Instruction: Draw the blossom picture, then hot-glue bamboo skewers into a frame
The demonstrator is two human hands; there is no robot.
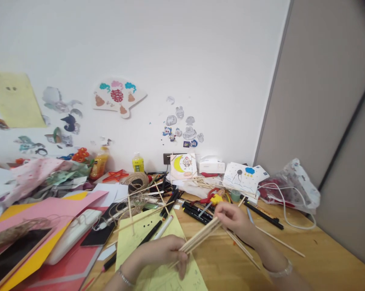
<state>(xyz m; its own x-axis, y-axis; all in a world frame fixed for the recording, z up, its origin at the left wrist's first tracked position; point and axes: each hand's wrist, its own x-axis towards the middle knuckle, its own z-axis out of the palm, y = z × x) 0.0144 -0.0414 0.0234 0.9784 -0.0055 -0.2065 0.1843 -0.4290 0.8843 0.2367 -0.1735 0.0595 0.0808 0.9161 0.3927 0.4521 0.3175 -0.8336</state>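
Note:
Between my two hands a bundle of thin wooden sticks (200,236) slants up to the right. My left hand (170,250) is closed around its lower end, over a yellow paper sheet (197,275) with faint drawing on it. The fingers of my right hand (232,218) close on the upper end. Under my right hand, more loose wooden sticks (243,248) lie on the table. Black markers (197,212) lie just left of my right hand, and a white pen (163,227) rests on the yellow sheet.
On the left are pink and yellow papers (76,206), a white power bank (73,236) and a black phone (93,238). Twine (138,182), red scissors (208,197) and drawn cards (241,178) crowd the back. A plastic bag (300,186) and white cable (287,212) lie right.

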